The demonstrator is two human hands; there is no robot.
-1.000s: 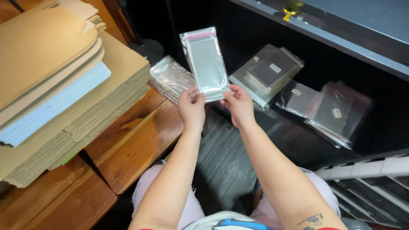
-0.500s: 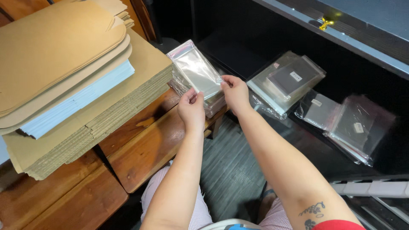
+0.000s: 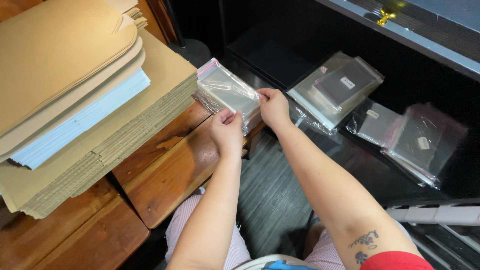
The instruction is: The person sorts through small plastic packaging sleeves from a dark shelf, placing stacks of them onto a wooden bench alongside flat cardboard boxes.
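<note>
A clear plastic sleeve [image 3: 226, 89] with a pink strip at its far end lies flat on a pile of similar clear bags [image 3: 209, 103] at the corner of the wooden table [image 3: 170, 170]. My left hand [image 3: 227, 131] pinches its near edge. My right hand [image 3: 272, 106] grips the right near corner. Both forearms reach out over my lap.
A tall stack of flat brown cardboard and pale blue sheets [image 3: 85, 105] fills the table's left. Packs of clear bags [image 3: 336, 87] and further packs of bags [image 3: 417, 142] lie on a dark shelf to the right. A grey ledge [image 3: 410, 37] runs above; a white bar [image 3: 440, 215] is at lower right.
Both hands have brought the sleeve from upright in the air down and left onto the bag pile at the table corner. The view shifted with them.
</note>
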